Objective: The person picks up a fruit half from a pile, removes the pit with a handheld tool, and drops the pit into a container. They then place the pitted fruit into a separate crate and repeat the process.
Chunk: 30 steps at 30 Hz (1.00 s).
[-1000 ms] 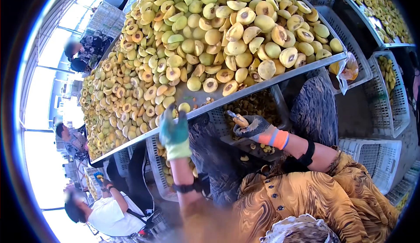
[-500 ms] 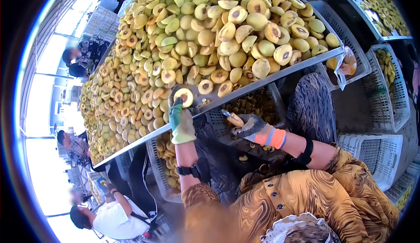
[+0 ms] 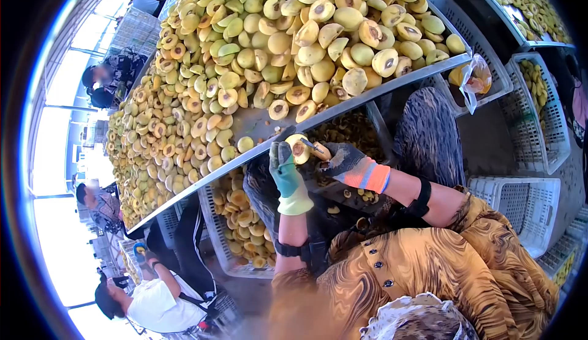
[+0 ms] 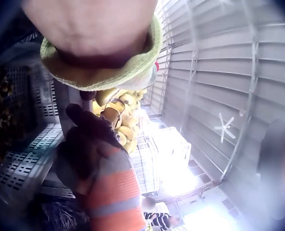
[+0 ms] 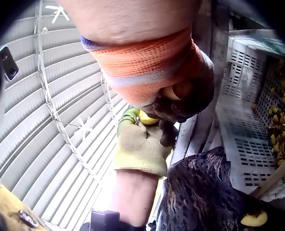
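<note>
In the head view the left hand (image 3: 288, 179), in a green and yellow glove, holds a halved yellow fruit (image 3: 298, 149) with its cut face up. The right hand (image 3: 354, 167), in a dark glove with an orange cuff, grips a wooden-handled tool (image 3: 320, 151), whose metal end meets the fruit. Both hands are close together just off the metal table edge. The right wrist view shows the left glove (image 5: 143, 147) below the right hand (image 5: 154, 77), with a bit of yellow fruit (image 5: 147, 117) between them. In the left wrist view the right glove (image 4: 101, 168) is near the wooden handle (image 4: 112, 113).
Halved fruits (image 3: 245, 58) are heaped on the table with a raised metal rim (image 3: 361, 98). A crate of fruit halves (image 3: 245, 230) stands below on the left, and a crate of darker pieces (image 3: 349, 135) lies behind the hands. An empty-looking crate (image 3: 520, 205) stands at right.
The left hand went to the table, took hold of a fruit half and brought it right and back to the tool. The right hand stays low, gripping the tool throughout.
</note>
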Each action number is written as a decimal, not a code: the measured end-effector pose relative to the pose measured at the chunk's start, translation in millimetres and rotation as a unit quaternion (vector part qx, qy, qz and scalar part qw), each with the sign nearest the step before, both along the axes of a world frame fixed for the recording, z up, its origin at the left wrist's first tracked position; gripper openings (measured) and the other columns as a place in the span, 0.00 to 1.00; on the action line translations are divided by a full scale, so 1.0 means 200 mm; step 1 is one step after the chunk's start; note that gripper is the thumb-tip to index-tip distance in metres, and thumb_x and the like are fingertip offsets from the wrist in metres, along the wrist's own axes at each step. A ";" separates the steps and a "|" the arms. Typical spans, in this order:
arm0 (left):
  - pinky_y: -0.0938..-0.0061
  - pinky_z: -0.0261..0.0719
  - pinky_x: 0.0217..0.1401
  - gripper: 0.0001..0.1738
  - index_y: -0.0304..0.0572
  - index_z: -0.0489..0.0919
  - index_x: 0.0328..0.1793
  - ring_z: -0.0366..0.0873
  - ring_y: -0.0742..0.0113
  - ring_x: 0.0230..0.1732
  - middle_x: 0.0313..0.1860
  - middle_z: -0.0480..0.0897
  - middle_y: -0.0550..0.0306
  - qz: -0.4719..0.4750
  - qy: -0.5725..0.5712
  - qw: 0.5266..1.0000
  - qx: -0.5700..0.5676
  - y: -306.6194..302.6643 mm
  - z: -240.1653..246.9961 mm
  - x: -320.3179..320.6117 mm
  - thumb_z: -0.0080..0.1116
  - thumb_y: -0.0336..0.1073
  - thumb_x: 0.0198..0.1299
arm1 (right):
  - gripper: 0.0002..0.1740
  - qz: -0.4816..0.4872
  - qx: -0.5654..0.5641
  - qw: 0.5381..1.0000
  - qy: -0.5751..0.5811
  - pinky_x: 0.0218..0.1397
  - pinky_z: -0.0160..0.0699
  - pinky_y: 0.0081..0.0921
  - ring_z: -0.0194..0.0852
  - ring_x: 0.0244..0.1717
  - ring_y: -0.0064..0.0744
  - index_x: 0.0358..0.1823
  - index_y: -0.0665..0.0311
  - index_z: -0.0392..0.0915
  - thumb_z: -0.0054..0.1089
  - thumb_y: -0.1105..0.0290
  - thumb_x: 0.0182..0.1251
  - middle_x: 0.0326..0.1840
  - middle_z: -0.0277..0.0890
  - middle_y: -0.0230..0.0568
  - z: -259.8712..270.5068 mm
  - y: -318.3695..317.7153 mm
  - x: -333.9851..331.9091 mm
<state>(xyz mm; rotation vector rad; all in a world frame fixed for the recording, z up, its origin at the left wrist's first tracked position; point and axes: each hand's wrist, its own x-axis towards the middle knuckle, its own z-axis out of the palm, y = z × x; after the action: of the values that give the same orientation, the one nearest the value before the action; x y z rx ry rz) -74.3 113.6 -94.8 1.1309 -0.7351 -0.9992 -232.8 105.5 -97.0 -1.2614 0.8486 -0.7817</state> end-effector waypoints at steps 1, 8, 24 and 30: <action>0.74 0.76 0.57 0.17 0.35 0.76 0.58 0.78 0.69 0.51 0.50 0.80 0.55 0.011 -0.005 1.000 -0.014 -0.01 0.00 -0.02 0.49 0.38 0.71 | 0.22 0.000 -0.002 1.000 0.019 0.51 0.75 0.30 0.80 0.44 0.39 0.47 0.63 0.79 0.68 0.56 0.55 0.42 0.82 0.45 0.02 0.00 -0.01; 0.78 0.75 0.46 0.08 0.37 0.76 0.51 0.74 0.74 0.40 0.39 0.77 0.61 0.066 -0.301 0.949 -0.062 0.06 0.04 -0.18 0.50 0.30 0.70 | 0.20 0.007 -0.103 0.991 0.082 0.53 0.75 0.33 0.80 0.48 0.43 0.50 0.63 0.77 0.64 0.60 0.60 0.46 0.81 0.49 -0.15 0.03 0.04; 0.68 0.75 0.29 0.05 0.41 0.79 0.33 0.79 0.49 0.29 0.29 0.79 0.52 0.183 -0.440 0.872 -0.112 0.25 0.29 -0.09 0.65 0.31 0.55 | 0.12 0.193 0.142 0.970 -0.038 0.31 0.73 0.20 0.75 0.29 0.21 0.46 0.67 0.78 0.62 0.76 0.59 0.31 0.78 0.31 -0.12 0.06 -0.04; 0.69 0.77 0.31 0.07 0.41 0.80 0.35 0.79 0.49 0.31 0.31 0.80 0.52 0.166 -0.570 0.798 -0.097 0.34 0.38 -0.13 0.63 0.35 0.57 | 0.07 0.257 0.227 0.934 -0.101 0.18 0.65 0.15 0.69 0.19 0.16 0.42 0.61 0.74 0.58 0.75 0.63 0.23 0.71 0.24 0.08 0.14 -0.10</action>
<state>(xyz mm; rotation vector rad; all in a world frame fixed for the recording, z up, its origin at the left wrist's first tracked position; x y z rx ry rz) -99.6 181.0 -18.9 1.5733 -1.4740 0.1832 -253.1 132.8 -80.4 -0.9049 0.4583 -0.2604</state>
